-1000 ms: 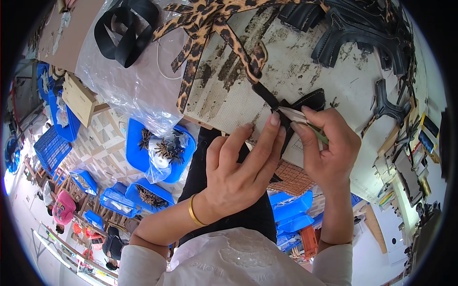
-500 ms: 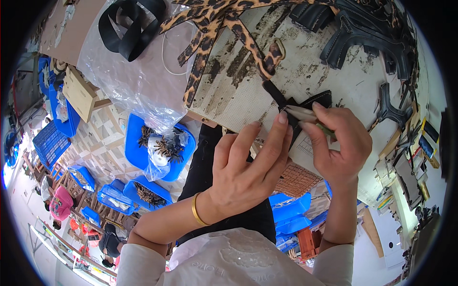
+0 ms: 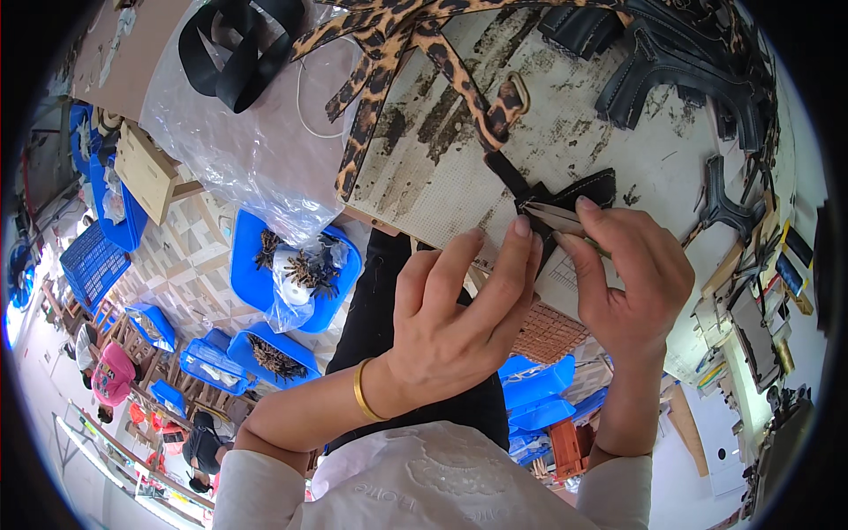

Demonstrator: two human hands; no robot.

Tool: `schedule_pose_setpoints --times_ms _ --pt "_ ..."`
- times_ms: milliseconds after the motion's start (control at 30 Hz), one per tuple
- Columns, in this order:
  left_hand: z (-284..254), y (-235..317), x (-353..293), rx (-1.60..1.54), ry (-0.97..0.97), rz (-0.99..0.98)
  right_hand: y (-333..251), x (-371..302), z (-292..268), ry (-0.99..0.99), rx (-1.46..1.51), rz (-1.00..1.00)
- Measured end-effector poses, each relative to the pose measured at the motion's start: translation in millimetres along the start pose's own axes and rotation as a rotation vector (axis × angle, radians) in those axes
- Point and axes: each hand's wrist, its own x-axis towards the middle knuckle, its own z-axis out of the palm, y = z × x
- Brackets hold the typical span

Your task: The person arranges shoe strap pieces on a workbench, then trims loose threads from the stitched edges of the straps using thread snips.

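Observation:
My left hand (image 3: 459,309) grips a black leather piece (image 3: 587,189) with light edge stitching at the table's front edge. Its index and middle fingertips lie by the piece's centre; the thumb is hidden. My right hand (image 3: 632,274) is closed around metal thread snips (image 3: 554,217), whose pointed blades lie over the black leather close to the left fingertips. Most of the snips' handle is covered by the fingers. A leopard-print strap (image 3: 459,84) with a metal ring runs down to the black piece's narrow arm.
More black Y-shaped leather pieces (image 3: 680,75) lie at the far right of the worn table (image 3: 424,190). A coiled black band (image 3: 238,79) and clear plastic sheet (image 3: 238,177) are at far left. Blue bins (image 3: 340,296) stand below, left. Several people sit in the left background.
My right hand has shifted slightly right and down with the snips, and the blades lie a little lower on the leather. My left hand has barely moved.

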Motion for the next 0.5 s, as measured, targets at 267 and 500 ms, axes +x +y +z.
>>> schedule_pose_setpoints --times_ms 267,500 --pt "0 1 0 0.041 0.005 0.024 -19 8 -13 -0.139 -0.269 -0.059" --pt "-3 -5 3 0.083 0.033 0.103 -3 2 10 -0.006 0.288 0.146"
